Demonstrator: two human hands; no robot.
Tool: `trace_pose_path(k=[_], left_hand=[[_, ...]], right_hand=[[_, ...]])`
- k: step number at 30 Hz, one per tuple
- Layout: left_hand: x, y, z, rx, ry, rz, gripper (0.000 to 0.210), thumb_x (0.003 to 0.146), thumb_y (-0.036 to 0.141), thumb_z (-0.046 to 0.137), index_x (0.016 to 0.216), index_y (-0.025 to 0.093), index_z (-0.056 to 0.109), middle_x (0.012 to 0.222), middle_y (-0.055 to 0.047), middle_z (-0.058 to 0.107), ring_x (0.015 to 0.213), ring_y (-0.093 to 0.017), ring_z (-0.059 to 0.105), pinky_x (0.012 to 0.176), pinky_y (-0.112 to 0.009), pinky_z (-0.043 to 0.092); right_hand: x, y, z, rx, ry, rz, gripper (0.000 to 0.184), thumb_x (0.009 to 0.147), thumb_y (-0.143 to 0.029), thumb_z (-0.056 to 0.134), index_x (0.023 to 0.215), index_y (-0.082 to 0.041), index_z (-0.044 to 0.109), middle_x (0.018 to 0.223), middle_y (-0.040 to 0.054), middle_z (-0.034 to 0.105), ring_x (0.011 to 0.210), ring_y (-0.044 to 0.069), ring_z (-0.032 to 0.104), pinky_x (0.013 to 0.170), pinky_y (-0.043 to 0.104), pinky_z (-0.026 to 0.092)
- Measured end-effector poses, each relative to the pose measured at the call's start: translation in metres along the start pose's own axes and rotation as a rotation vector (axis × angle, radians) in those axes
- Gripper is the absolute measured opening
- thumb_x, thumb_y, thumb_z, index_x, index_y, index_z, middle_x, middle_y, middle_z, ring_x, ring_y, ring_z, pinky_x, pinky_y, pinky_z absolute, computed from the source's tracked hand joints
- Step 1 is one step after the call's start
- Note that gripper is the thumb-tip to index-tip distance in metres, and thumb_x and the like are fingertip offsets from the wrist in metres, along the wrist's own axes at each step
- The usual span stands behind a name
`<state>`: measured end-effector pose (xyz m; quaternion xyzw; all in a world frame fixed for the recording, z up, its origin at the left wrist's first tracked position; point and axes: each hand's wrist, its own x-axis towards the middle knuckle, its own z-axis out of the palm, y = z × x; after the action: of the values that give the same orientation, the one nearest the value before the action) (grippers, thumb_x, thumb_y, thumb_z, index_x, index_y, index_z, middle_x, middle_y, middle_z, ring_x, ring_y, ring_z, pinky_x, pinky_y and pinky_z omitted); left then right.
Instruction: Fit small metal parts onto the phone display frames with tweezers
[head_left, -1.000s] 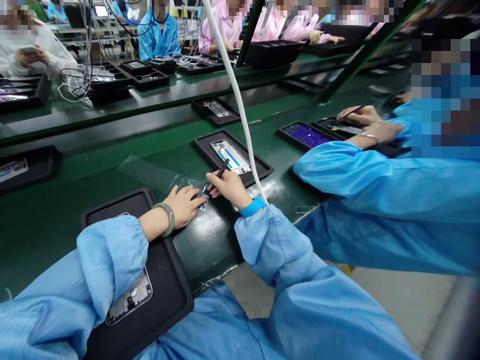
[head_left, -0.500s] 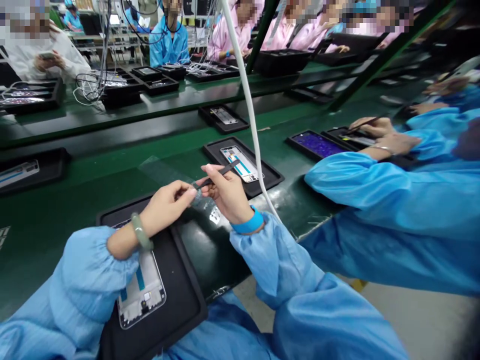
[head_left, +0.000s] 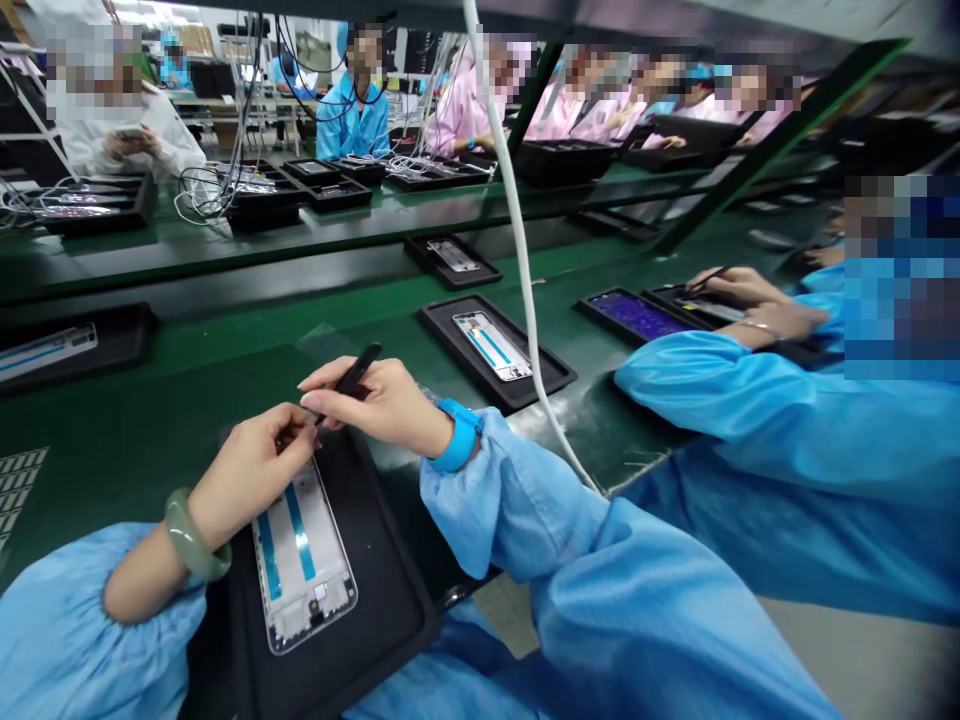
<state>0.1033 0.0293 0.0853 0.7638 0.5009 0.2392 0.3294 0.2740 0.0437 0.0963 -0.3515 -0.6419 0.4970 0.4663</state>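
Over the frame [head_left: 321, 550], the right hand [head_left: 386, 405] pinches tweezers [head_left: 359, 369]; the left hand [head_left: 247, 465] bunches its fingers, on what I can't tell.

Beyond the tray [head_left: 386, 600], leftward, bench [head_left: 150, 425] leaves passage; left hand [head_left: 251, 460] and right hand [head_left: 382, 405] block its far end; right of it hangs a cable [head_left: 517, 220].

Head-worn view, facing forward and down, close above left hand [head_left: 251, 465], right hand [head_left: 382, 400]; green bench [head_left: 360, 300] stretching beyond
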Motion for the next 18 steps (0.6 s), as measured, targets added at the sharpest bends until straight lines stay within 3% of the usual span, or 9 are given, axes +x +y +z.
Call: trace_pose_path(k=[4, 6, 8, 10, 13, 15, 18], left_hand=[[-0.013, -0.005, -0.013, 0.05, -0.121, -0.02, 0.023, 0.08, 0.038, 0.047, 0.076, 0.02, 0.06, 0.068, 0.0, 0.064, 0.06, -0.016, 0.057, 0.059, -0.027, 0.043], [-0.018, -0.012, -0.022, -0.039, -0.241, -0.097, 0.026, 0.08, 0.042, 0.046, 0.076, 0.019, 0.059, 0.067, 0.0, 0.064, 0.058, -0.015, 0.057, 0.057, -0.027, 0.045], [-0.024, -0.024, -0.031, -0.12, -0.298, -0.189, 0.033, 0.079, 0.047, 0.046, 0.087, 0.018, 0.058, 0.071, -0.001, 0.064, 0.057, -0.015, 0.058, 0.056, -0.028, 0.047], [-0.031, -0.042, -0.037, -0.071, -0.181, -0.23, 0.043, 0.08, 0.05, 0.046, 0.104, 0.016, 0.054, 0.079, -0.003, 0.064, 0.062, -0.017, 0.059, 0.06, -0.032, 0.05], [-0.044, -0.07, -0.037, 0.186, 0.097, -0.079, 0.043, 0.083, 0.046, 0.048, 0.115, 0.017, 0.049, 0.102, -0.009, 0.061, 0.092, -0.023, 0.06, 0.083, -0.04, 0.049], [-0.051, -0.084, -0.03, 0.271, 0.128, 0.08, 0.039, 0.085, 0.041, 0.05, 0.116, 0.019, 0.047, 0.124, -0.012, 0.052, 0.116, -0.025, 0.049, 0.098, -0.045, 0.041], [-0.057, -0.094, -0.016, 0.277, 0.087, 0.207, 0.037, 0.085, 0.034, 0.051, 0.119, 0.022, 0.044, 0.137, -0.012, 0.041, 0.132, -0.028, 0.032, 0.106, -0.05, 0.033]], right_hand=[[0.008, 0.004, 0.012, 0.084, -0.207, 0.09, 0.023, 0.071, -0.036, 0.07, 0.081, -0.015, 0.066, 0.065, -0.0026, 0.064, 0.054, 0.008, 0.062, 0.052, 0.018, 0.053], [0.01, 0.009, 0.016, 0.178, -0.21, 0.172, 0.025, 0.071, -0.036, 0.071, 0.08, -0.014, 0.065, 0.064, -0.0019, 0.064, 0.052, 0.008, 0.062, 0.05, 0.018, 0.053], [0.011, 0.016, 0.018, 0.301, -0.136, 0.241, 0.026, 0.071, -0.037, 0.071, 0.08, -0.014, 0.064, 0.065, -0.0005, 0.066, 0.052, 0.009, 0.063, 0.049, 0.018, 0.054], [0.011, 0.023, 0.018, 0.431, -0.034, 0.287, 0.029, 0.07, -0.039, 0.072, 0.081, -0.014, 0.063, 0.069, 0.0011, 0.068, 0.052, 0.008, 0.064, 0.051, 0.018, 0.055], [0.011, 0.034, 0.02, 0.567, 0.013, 0.353, 0.029, 0.068, -0.037, 0.074, 0.082, -0.014, 0.064, 0.079, 0.003, 0.07, 0.061, 0.008, 0.066, 0.059, 0.017, 0.057], [0.011, 0.041, 0.023, 0.597, -0.029, 0.403, 0.028, 0.068, -0.033, 0.075, 0.086, -0.013, 0.065, 0.086, 0.0036, 0.07, 0.071, 0.009, 0.068, 0.067, 0.017, 0.058], [0.01, 0.051, 0.031, 0.549, -0.059, 0.456, 0.028, 0.068, -0.029, 0.075, 0.088, -0.014, 0.063, 0.079, 0.0021, 0.069, 0.073, 0.011, 0.069, 0.068, 0.019, 0.058]])
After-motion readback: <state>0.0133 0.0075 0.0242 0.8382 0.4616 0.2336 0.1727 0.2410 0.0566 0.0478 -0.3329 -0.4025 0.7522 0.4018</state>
